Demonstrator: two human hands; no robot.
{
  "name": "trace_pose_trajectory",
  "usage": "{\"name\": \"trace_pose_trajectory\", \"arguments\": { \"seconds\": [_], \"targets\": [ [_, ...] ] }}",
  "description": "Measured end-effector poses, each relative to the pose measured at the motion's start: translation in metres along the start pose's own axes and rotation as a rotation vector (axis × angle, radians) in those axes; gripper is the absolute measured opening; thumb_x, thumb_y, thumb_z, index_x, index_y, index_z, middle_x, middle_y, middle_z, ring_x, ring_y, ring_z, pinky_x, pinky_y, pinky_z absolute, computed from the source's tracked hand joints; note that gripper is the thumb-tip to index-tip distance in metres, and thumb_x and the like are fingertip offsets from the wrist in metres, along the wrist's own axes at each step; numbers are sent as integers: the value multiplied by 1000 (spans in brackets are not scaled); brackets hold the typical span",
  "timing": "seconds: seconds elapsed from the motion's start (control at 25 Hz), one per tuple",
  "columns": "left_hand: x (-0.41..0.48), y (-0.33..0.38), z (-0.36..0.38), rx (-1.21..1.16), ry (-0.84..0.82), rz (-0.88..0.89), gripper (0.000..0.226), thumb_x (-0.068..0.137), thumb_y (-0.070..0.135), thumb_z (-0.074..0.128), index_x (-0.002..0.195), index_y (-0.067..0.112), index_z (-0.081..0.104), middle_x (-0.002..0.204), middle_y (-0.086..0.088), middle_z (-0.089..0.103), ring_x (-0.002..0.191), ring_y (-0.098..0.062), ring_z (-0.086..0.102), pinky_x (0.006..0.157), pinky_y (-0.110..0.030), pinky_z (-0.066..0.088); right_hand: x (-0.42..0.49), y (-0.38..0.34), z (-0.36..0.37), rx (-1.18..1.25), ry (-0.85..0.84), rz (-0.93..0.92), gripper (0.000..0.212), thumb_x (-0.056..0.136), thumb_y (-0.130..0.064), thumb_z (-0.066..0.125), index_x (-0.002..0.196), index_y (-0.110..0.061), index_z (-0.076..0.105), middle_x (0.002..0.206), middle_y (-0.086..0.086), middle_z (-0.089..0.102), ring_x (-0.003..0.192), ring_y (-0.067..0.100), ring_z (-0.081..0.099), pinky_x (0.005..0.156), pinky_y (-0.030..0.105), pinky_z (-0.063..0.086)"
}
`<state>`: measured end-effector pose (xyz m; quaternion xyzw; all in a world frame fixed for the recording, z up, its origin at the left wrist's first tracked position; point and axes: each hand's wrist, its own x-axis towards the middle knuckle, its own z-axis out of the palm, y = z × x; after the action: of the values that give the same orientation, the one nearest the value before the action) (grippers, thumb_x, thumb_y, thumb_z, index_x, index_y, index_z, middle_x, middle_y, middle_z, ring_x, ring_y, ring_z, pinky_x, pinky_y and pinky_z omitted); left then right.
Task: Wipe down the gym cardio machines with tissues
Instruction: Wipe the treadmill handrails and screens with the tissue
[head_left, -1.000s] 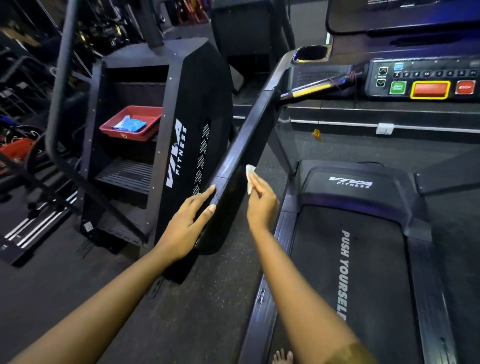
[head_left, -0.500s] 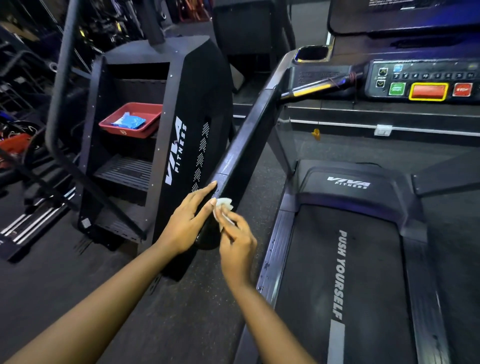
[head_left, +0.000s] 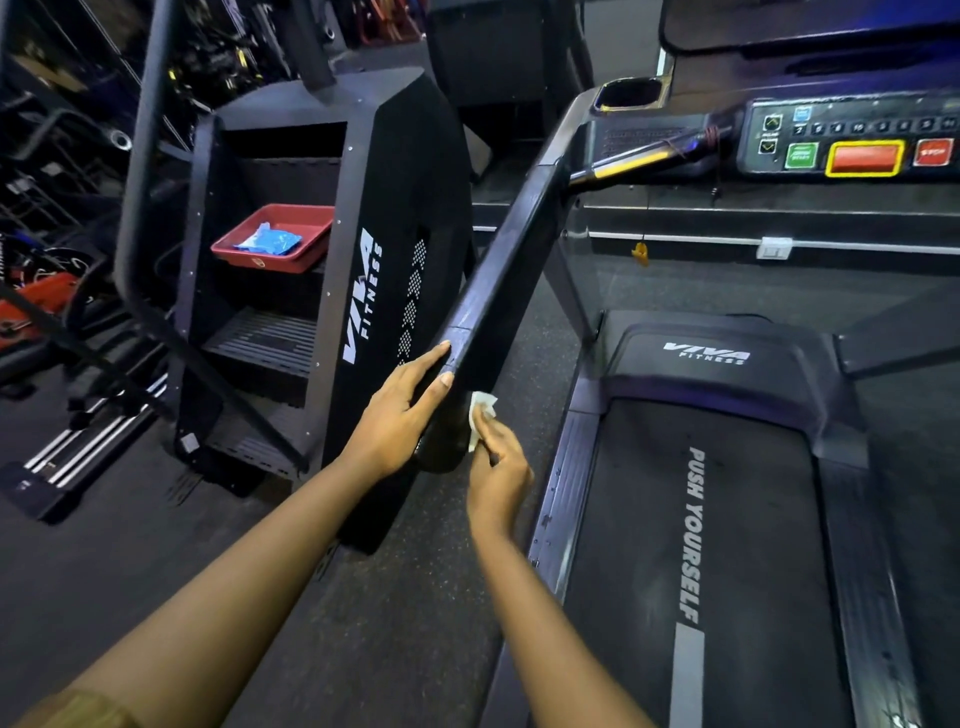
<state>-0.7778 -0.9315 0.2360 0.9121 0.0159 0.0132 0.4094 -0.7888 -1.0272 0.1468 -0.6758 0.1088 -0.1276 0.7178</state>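
Observation:
A black treadmill fills the right side, with its left handrail (head_left: 498, 280) sloping down toward me. My left hand (head_left: 402, 415) rests on the outer side of the rail's lower end, fingers straight. My right hand (head_left: 496, 467) pinches a small white tissue (head_left: 480, 410) and holds it against the inner side of the rail's rounded end. The treadmill belt (head_left: 691, 545) reads "PUSH YOURSELF". Its console (head_left: 852, 140) with coloured buttons sits at the top right.
A black stair-climber (head_left: 395, 249) marked "VIVA FITNESS" stands left of the rail. On one of its steps sits a red tray (head_left: 270, 244) holding a blue tissue pack (head_left: 270, 240). Weights and bars crowd the far left. Dark rubber floor (head_left: 415, 597) runs between the machines.
My right hand slid the tissue down the rail's inner side to its lower end, passed over the end near my left fingers, then returned to the inner side. My left hand stayed put.

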Motion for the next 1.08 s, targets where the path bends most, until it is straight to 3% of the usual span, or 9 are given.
{"name": "trace_pose_trajectory", "arguments": {
  "seconds": [0.12, 0.2, 0.32, 0.44, 0.6, 0.76, 0.84, 0.96, 1.08],
  "targets": [
    [0, 0, 0, 5, 1, 3, 48, 95, 49, 40, 142, 40, 37, 146, 7, 40, 133, -5, 34, 109, -27, 25, -46, -8, -9, 33, -13, -23, 40, 82, 12, 59, 114, -13, 63, 105, -11, 61, 96, -15, 54, 81, -2, 38],
    [0, -1, -1, 22, 0, 2, 47, 97, 47, 39, 143, 38, 37, 147, 4, 41, 136, -10, 35, 110, -28, 25, -56, -16, -17, 80, -23, -32, 39, 82, 13, 57, 112, -10, 64, 105, -8, 63, 97, -17, 54, 81, -1, 39],
    [-2, 1, 1, 32, 3, 1, 47, 98, 50, 37, 144, 37, 37, 147, 2, 42, 136, -12, 36, 110, -30, 26, -29, -23, -23, 74, 45, 24, 37, 83, 14, 54, 110, -9, 67, 112, 1, 65, 102, 0, 58, 80, -3, 38],
    [-12, -1, 0, -9, 26, 19, 44, 102, 40, 34, 145, 32, 37, 147, 2, 41, 135, -8, 34, 105, -21, 23, -13, -36, -9, -14, 23, 11, 33, 85, 8, 56, 112, -8, 67, 113, 2, 65, 104, 7, 57, 81, -3, 37],
    [-25, -6, 0, -225, 44, -20, 49, 100, 43, 31, 147, 29, 32, 151, 4, 35, 134, -4, 30, 107, -22, 21, -45, -41, -12, -122, -24, -178, 32, 82, 8, 62, 110, -5, 67, 104, -2, 65, 97, 5, 59, 86, 1, 40],
    [-34, -6, -2, -378, 74, -82, 65, 91, 54, 28, 148, 24, 30, 153, 5, 31, 139, -8, 27, 114, -26, 19, 6, -65, -21, -258, -7, -466, 34, 75, 15, 61, 103, -2, 70, 102, 11, 70, 94, 13, 63, 89, 14, 45],
    [-38, -7, -2, -393, 80, -95, 62, 93, 51, 31, 148, 22, 33, 152, 3, 34, 139, -10, 31, 118, -32, 21, 44, -85, -12, -443, -85, -562, 36, 77, 14, 56, 104, -5, 71, 104, 13, 69, 95, 24, 63, 89, 26, 46],
    [-40, -12, -1, -428, 78, -106, 57, 98, 49, 34, 146, 20, 37, 150, 0, 39, 137, -11, 36, 117, -37, 25, 55, -85, -6, -698, -445, -478, 31, 89, -1, 48, 113, -9, 67, 113, 12, 61, 102, 22, 53, 95, 32, 41],
    [-42, -15, -1, -414, 58, -83, 66, 92, 61, 33, 146, 23, 37, 147, 0, 43, 135, -11, 39, 116, -36, 28, 19, -66, -15, -686, -365, -589, 30, 89, -12, 51, 114, -15, 67, 105, 9, 63, 88, 16, 54, 82, 29, 49]
  ]
}}
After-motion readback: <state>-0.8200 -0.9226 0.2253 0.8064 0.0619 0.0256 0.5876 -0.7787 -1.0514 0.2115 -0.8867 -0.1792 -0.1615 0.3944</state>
